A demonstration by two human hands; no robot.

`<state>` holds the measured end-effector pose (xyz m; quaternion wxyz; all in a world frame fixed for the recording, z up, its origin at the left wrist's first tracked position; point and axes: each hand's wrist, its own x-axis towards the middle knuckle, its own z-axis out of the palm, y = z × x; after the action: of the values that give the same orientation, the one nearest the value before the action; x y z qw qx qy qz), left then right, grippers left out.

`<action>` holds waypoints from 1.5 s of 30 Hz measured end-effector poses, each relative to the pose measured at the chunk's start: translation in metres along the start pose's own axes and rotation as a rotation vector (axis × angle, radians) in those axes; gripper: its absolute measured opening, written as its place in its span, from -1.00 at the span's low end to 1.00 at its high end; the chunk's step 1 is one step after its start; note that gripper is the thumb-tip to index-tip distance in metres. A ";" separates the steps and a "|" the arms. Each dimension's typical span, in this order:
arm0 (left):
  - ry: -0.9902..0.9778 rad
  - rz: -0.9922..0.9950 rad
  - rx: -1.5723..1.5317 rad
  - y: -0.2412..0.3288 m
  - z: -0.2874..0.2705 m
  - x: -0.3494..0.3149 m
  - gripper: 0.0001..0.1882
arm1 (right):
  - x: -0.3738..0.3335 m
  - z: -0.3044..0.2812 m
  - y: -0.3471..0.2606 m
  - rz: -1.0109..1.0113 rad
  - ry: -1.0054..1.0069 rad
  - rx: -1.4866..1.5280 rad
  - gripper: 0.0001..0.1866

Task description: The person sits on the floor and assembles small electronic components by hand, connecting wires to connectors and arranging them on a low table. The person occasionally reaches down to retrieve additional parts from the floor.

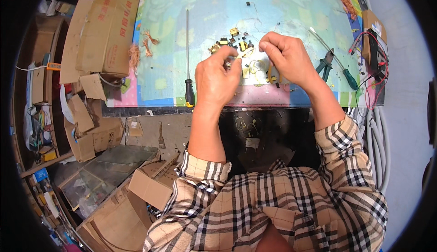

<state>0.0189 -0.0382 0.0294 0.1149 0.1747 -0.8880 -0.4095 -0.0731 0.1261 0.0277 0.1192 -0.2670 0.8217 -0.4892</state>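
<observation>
My left hand (pixel 217 75) is above the near part of the table with its fingers curled. Pale yellow strips of tape (pixel 246 53) show at its fingertips, but what lies inside the grip is hidden. Beside it, my right hand (pixel 290 60) has thumb and forefinger pinched together; anything between them is too small to make out. Small transformer parts with yellow and black wrapping (pixel 234 32) lie in a pile just beyond and between the hands. Under them are loose yellow tape curls (pixel 258 66). A small black part with a thin wire (pixel 248 3) sits farther off.
A long black-handled screwdriver (pixel 189 90) lies left of my hands. To the right are pliers (pixel 325 64), a green-handled screwdriver (pixel 349 77) and a meter with red and black leads (pixel 377 54). Copper wire bundles (pixel 147 42) lie near a large cardboard box (pixel 109 29).
</observation>
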 end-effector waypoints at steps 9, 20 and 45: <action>-0.232 -0.105 -0.513 -0.011 0.004 0.001 -0.84 | 0.002 0.009 0.004 -0.204 0.246 -0.054 -0.88; -0.201 -0.170 -0.585 -0.004 0.007 0.002 -0.78 | -0.014 0.024 -0.005 -0.352 0.093 -0.018 -0.85; 0.051 -0.058 -0.367 -0.006 0.011 0.001 -0.79 | -0.004 0.008 0.009 -0.144 0.245 -0.227 -0.71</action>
<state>0.0153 -0.0349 0.0174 0.1556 0.1865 -0.7899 -0.5631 -0.0694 0.1258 0.0160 -0.0481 -0.2756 0.8587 -0.4293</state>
